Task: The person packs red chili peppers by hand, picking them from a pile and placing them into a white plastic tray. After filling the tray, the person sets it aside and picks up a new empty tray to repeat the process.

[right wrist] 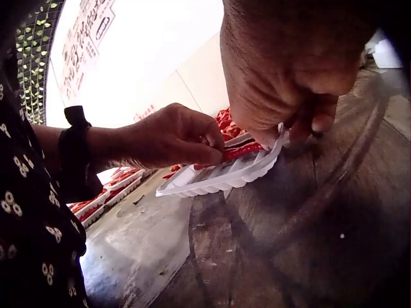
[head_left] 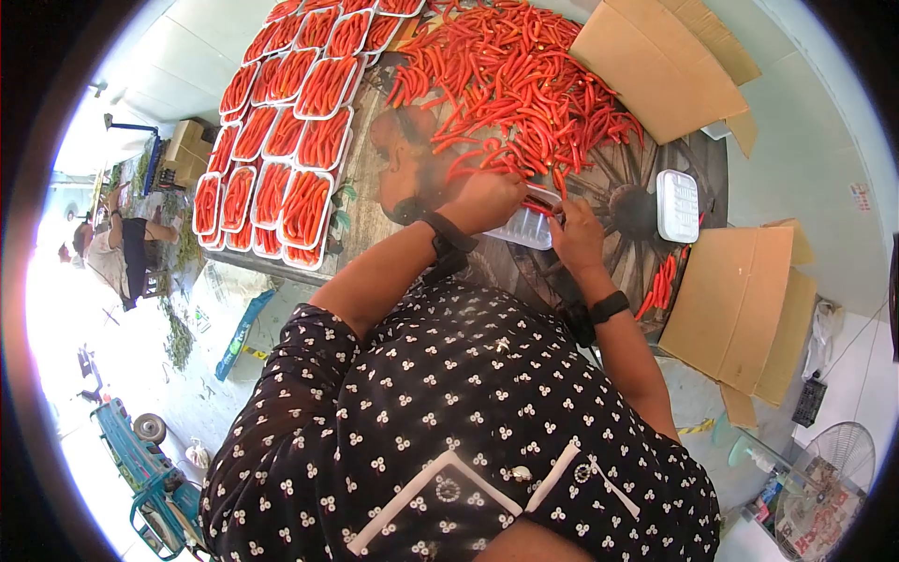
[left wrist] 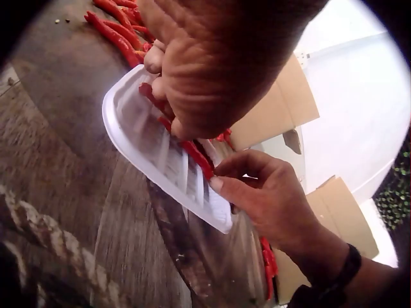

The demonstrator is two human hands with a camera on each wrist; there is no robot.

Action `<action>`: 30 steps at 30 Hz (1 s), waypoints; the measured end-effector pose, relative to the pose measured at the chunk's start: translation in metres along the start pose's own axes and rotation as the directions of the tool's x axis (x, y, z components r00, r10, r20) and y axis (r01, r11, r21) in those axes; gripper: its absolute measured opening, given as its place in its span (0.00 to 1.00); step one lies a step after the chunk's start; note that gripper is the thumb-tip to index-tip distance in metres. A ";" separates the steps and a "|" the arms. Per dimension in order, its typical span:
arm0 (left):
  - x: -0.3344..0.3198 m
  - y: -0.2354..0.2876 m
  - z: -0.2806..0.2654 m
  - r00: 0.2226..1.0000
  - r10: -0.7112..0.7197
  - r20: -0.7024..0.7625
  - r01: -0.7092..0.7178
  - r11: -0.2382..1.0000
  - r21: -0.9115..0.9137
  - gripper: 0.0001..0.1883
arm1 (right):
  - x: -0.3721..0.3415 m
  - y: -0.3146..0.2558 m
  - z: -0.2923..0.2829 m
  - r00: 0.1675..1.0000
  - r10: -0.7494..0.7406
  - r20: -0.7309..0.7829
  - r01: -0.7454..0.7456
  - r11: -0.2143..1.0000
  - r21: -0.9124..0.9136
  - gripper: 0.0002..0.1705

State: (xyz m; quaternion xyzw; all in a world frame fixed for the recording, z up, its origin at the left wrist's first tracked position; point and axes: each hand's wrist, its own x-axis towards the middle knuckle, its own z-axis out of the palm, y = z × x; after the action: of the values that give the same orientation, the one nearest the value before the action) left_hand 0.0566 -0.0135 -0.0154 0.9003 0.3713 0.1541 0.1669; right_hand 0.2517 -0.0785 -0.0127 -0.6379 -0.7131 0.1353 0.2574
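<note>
1. White ribbed tray (head_left: 521, 230): located at the near edge of the table (head_left: 365, 234); whether it rests flat cannot be told. Expect a light, thin-walled part that flexes; support by the rim, not the floor.
2. Red chili pepper (left wrist: 196, 156): lies lengthwise in the tray. Expect low weight, smooth and slightly slippery skin, a firm body that may snap if bent. Take hold near both ends, with light pressure.
3. Left grip (head_left: 487, 201): narrow, fingers curled, pinching chili over the tray. Right grip (head_left: 579, 230): thumb and finger pinching chili at the tray's other end. Whether both hold the same pepper cannot be told.
4. Loose chilies (head_left: 663, 281): right edge, toward the near corner. Lift singly.
5. Unfilled tray (head_left: 678, 206): farther along the right edge. Lift by the rim.
6. Filled trays (head_left: 300, 245): along the left edge. Heavier; keep level.
7. Chili heap (head_left: 510, 66): toward the far edge. Draw from the outside; tangling is likely.
</note>
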 end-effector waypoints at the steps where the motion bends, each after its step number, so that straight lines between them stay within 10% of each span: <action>1: 0.000 0.000 0.000 1.000 0.006 -0.006 -0.006 1.000 0.011 0.06 | 0.001 0.001 0.001 1.000 -0.010 -0.005 0.011 1.000 0.016 0.10; 7: -0.011 -0.015 -0.040 0.994 0.070 -0.079 -0.045 0.957 0.287 0.06 | 0.004 0.004 0.001 0.998 -0.036 -0.049 0.038 0.998 0.041 0.11; 13: -0.030 -0.038 -0.072 0.923 -0.370 -0.103 0.368 0.929 -0.045 0.14 | 0.003 0.001 0.000 0.998 0.002 -0.063 0.002 0.998 0.055 0.11; 16: -0.035 -0.050 -0.056 0.960 -0.279 0.005 0.268 0.926 0.266 0.17 | 0.005 0.001 -0.001 0.999 0.038 -0.010 -0.037 0.998 0.053 0.12; 25: -0.027 -0.020 -0.060 0.918 -0.397 -0.003 0.394 0.910 0.130 0.20 | 0.000 0.000 -0.008 0.999 0.035 0.015 -0.035 0.999 0.018 0.12; 28: -0.030 -0.020 -0.070 0.971 -0.240 -0.008 0.237 0.950 0.202 0.19 | 0.000 -0.004 -0.010 0.999 0.027 -0.019 -0.027 1.000 0.008 0.12; 30: -0.028 -0.016 -0.076 0.877 -0.480 -0.017 0.473 0.870 -0.138 0.17 | 0.001 -0.009 -0.010 0.999 0.018 -0.039 -0.018 1.000 -0.005 0.11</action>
State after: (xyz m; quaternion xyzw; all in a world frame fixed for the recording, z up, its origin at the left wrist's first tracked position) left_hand -0.0028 -0.0088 0.0423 0.7640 0.5750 0.1548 0.2485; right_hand 0.2497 -0.0805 0.0000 -0.6473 -0.7026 0.1233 0.2685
